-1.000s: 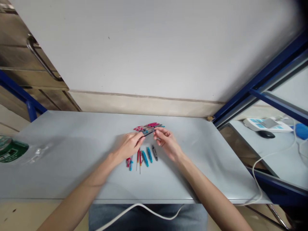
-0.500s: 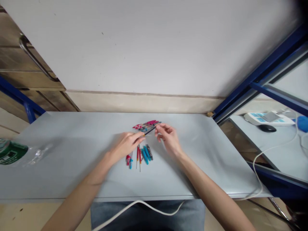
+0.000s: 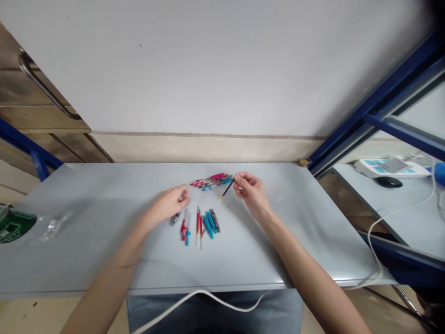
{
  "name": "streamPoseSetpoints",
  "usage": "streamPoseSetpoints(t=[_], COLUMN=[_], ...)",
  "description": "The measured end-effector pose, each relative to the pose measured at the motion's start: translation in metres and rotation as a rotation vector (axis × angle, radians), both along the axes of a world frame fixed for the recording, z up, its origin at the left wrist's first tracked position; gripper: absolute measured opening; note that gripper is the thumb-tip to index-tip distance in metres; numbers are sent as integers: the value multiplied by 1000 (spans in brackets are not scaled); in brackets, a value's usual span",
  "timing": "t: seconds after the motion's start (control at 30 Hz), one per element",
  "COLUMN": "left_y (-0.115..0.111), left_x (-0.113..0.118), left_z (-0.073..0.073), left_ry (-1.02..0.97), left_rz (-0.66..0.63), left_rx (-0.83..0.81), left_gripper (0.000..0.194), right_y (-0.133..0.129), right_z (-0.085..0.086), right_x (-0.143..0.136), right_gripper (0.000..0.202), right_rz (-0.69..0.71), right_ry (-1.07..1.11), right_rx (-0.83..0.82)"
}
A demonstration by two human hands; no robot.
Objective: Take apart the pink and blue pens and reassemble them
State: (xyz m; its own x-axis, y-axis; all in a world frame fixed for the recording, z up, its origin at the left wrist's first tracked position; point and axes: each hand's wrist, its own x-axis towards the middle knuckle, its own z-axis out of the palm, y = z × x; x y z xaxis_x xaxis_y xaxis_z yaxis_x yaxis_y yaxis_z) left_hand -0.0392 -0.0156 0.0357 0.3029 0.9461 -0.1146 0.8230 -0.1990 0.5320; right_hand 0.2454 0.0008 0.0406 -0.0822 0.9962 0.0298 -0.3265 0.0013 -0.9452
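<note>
In the head view my right hand (image 3: 251, 190) pinches a pen refill (image 3: 227, 188) at its upper end. The refill is dark with a yellow section near its tip, and it slants down to the left above the table. My left hand (image 3: 171, 202) is to the left, fingers loosely curled and apart, with nothing seen in them. Just below it lies a dark clear pen part (image 3: 175, 218). Nearby are clear barrels with a red grip (image 3: 183, 230) and a blue grip (image 3: 188, 237), red refills (image 3: 199, 225), and blue and black pen pieces (image 3: 210, 224).
Behind the hands lies a pile of pink, blue and dark pens (image 3: 210, 181) on the grey table (image 3: 104, 199). A green-labelled bottle (image 3: 17, 226) rests at the left edge. On the right side table are a black mouse (image 3: 388, 182) and a white device (image 3: 389, 168). A white cable (image 3: 373, 246) hangs there.
My left hand has let go of the refill and moved left. The dark clear pen part now shows below it. My right hand keeps the refill, moved slightly right and more steeply tilted.
</note>
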Motion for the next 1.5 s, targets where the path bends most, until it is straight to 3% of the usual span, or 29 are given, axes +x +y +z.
streamPoseSetpoints(t=[0.83, 1.5], left_y=[1, -1], left_x=[-1, -1], left_z=[-3, 2], left_ry=[-64, -68], left_rz=[-37, -96], left_rx=[-54, -52], left_gripper=[16, 17], right_y=[-2, -5], right_z=[-3, 2], right_x=[-1, -5], right_gripper=[24, 31], right_rz=[135, 196], right_ry=[-214, -267], right_rx=[95, 38])
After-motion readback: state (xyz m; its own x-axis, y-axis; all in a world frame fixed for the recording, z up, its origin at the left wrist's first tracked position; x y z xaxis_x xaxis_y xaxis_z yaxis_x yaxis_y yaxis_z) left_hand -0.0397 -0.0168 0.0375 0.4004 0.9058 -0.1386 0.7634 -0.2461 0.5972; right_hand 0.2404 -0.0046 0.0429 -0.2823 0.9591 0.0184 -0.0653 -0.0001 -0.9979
